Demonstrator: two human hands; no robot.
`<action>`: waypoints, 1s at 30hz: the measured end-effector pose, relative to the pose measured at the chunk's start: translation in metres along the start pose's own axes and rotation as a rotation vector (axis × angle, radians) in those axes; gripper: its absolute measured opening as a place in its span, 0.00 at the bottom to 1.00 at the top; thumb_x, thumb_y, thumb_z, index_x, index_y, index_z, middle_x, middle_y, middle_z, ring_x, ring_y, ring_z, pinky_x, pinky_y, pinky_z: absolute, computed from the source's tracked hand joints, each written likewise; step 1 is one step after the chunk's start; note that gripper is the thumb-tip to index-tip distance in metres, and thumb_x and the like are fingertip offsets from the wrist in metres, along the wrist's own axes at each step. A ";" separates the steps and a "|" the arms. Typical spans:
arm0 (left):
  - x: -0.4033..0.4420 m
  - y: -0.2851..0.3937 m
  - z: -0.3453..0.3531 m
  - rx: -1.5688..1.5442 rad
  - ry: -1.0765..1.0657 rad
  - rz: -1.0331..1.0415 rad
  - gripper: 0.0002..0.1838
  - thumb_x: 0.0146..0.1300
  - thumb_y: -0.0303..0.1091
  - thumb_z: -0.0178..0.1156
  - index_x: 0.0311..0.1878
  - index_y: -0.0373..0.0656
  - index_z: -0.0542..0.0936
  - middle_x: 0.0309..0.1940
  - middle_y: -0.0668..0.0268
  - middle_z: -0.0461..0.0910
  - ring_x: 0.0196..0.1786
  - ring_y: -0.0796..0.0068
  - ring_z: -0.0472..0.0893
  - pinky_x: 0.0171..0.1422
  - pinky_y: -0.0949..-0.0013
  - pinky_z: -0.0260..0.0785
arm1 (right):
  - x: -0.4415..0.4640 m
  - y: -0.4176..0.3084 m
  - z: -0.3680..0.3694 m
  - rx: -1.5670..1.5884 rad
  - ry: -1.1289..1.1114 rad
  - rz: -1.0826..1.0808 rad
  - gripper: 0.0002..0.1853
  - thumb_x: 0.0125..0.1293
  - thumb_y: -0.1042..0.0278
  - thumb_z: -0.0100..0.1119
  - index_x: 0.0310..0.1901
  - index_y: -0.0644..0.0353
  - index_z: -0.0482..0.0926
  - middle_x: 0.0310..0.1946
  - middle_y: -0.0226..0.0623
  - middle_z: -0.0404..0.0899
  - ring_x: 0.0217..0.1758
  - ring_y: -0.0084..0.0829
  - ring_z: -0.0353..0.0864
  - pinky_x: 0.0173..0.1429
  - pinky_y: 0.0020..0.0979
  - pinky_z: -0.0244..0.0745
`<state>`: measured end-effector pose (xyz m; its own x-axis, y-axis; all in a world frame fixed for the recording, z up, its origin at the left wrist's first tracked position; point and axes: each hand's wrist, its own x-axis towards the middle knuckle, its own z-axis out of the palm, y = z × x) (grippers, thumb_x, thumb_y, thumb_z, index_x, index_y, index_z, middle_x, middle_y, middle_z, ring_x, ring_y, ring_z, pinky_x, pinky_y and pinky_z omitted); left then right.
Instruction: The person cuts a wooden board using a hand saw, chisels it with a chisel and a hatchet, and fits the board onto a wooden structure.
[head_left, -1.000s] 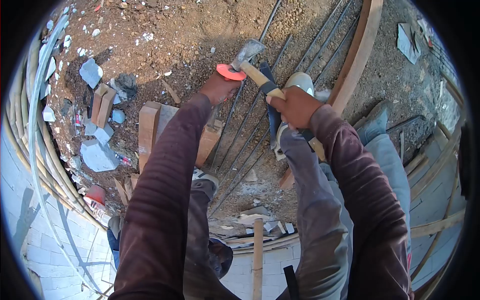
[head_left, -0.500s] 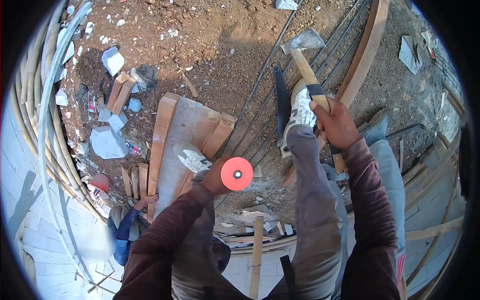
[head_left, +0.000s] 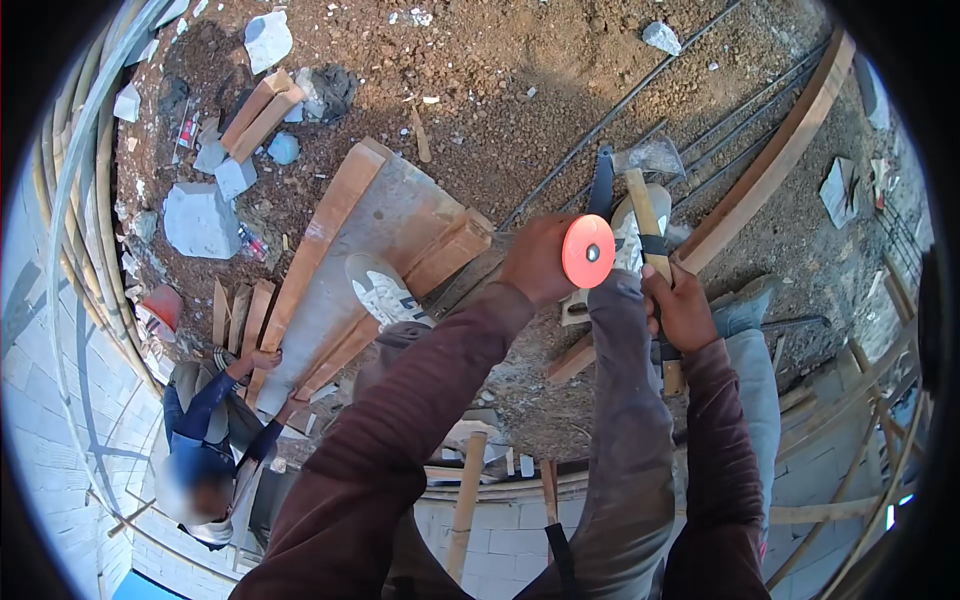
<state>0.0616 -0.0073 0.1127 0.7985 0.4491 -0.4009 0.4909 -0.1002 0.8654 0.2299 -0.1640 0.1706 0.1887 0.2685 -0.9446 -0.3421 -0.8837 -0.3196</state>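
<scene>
Clamping round red plastic-looking disc point(head_left: 575, 268) in left hand point(head_left: 537, 262) and, apart, wooden-handled grey-metal hammer point(head_left: 650, 216) in right hand point(head_left: 683, 312), could strike white low shoe point(head_left: 625, 236) beside hammer by swinging loosely

Outdoor construction site: rubble-strewn soil point(head_left: 480, 60), steel reinforcing bars point(head_left: 600, 129), timber boards point(head_left: 318, 245), pale blockwork wall point(head_left: 505, 540), stacked poles point(head_left: 88, 270).

Hatchet point(head_left: 651, 243) and orange disc guard point(head_left: 580, 238) over rubble-strewn soil point(head_left: 480, 95)
The left hand point(head_left: 535, 255) grips just behind the guard; the right hand point(head_left: 685, 308) holds the hatchet's tape-banded wooden handle point(head_left: 641, 200).
</scene>
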 end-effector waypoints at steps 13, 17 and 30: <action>0.068 -0.029 0.050 0.160 0.173 -0.421 0.10 0.56 0.38 0.69 0.39 0.44 0.86 0.34 0.50 0.86 0.41 0.45 0.85 0.45 0.50 0.78 | 0.006 0.002 -0.049 0.010 0.089 -0.018 0.17 0.78 0.53 0.55 0.40 0.60 0.76 0.20 0.26 0.70 0.15 0.16 0.68 0.19 0.21 0.63; 0.076 -0.025 0.056 0.212 0.188 -0.479 0.10 0.57 0.38 0.69 0.39 0.44 0.86 0.34 0.51 0.86 0.41 0.45 0.85 0.45 0.51 0.79 | 0.014 -0.002 -0.067 0.032 0.136 -0.039 0.17 0.78 0.52 0.54 0.45 0.61 0.77 0.21 0.25 0.70 0.16 0.16 0.68 0.20 0.20 0.63; 0.072 -0.038 0.062 0.300 0.040 -0.393 0.11 0.57 0.41 0.68 0.36 0.44 0.85 0.32 0.51 0.86 0.37 0.47 0.86 0.43 0.51 0.79 | 0.009 -0.020 -0.117 0.195 0.335 -0.168 0.16 0.80 0.51 0.51 0.45 0.57 0.74 0.23 0.25 0.70 0.16 0.15 0.67 0.20 0.19 0.63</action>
<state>0.1222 -0.0266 0.0320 0.5216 0.5371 -0.6629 0.8357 -0.1649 0.5239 0.3462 -0.1886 0.1771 0.5347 0.2344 -0.8119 -0.4426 -0.7407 -0.5054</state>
